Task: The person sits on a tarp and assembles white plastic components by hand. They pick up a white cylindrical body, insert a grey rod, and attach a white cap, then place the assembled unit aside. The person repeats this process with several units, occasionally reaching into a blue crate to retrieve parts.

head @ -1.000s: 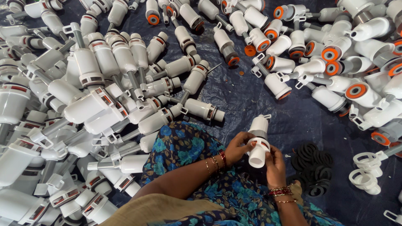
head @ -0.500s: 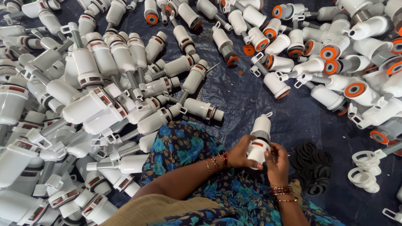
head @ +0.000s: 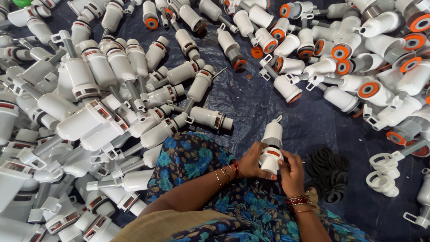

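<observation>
A: In the head view, both hands grasp one white plastic valve (head: 271, 150) just above the lap in the blue flowered cloth (head: 192, 157). The left hand (head: 254, 162) wraps its lower body; the right hand (head: 292, 170) pinches the end with the orange band.

B: How should it be handled well?

A: I'd judge: hold the body steady with the left and work squarely with the right fingertips, keeping the black rings (head: 329, 172) near.

B: Anything unclear?

A: The valve's lower end is hidden behind the fingers. The white pile (head: 89, 121) at left and the orange-capped pieces (head: 358, 67) at right run past the edges.
</observation>
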